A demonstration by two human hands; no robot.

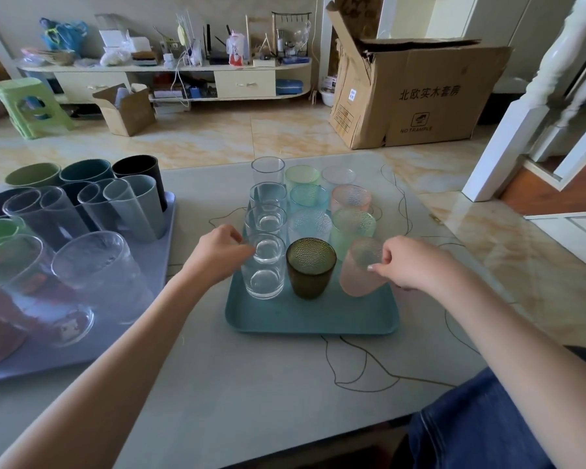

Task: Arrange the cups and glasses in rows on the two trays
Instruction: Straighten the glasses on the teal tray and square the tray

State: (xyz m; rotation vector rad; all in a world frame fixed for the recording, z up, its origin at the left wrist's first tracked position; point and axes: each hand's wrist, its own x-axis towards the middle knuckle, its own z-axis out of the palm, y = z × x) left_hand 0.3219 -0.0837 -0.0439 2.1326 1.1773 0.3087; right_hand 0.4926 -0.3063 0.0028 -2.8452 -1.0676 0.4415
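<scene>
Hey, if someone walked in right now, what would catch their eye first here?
Probably the teal tray at the table's centre, its glasses in three neat rows, with the dark olive cup standing out in front. The left hand touches the nearest clear glass, and the right hand holds a tilted pink cup. At left, a lilac tray is crowded with tall cups.

Both bare arms reach forward, left hand (221, 252) curled loosely, right hand (410, 264) pinching with fingertips.

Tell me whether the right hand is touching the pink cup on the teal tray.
Touching. The head view shows the right hand with its fingertips pinched on the rim of the pink cup, which leans at the near right of the teal tray.
</scene>
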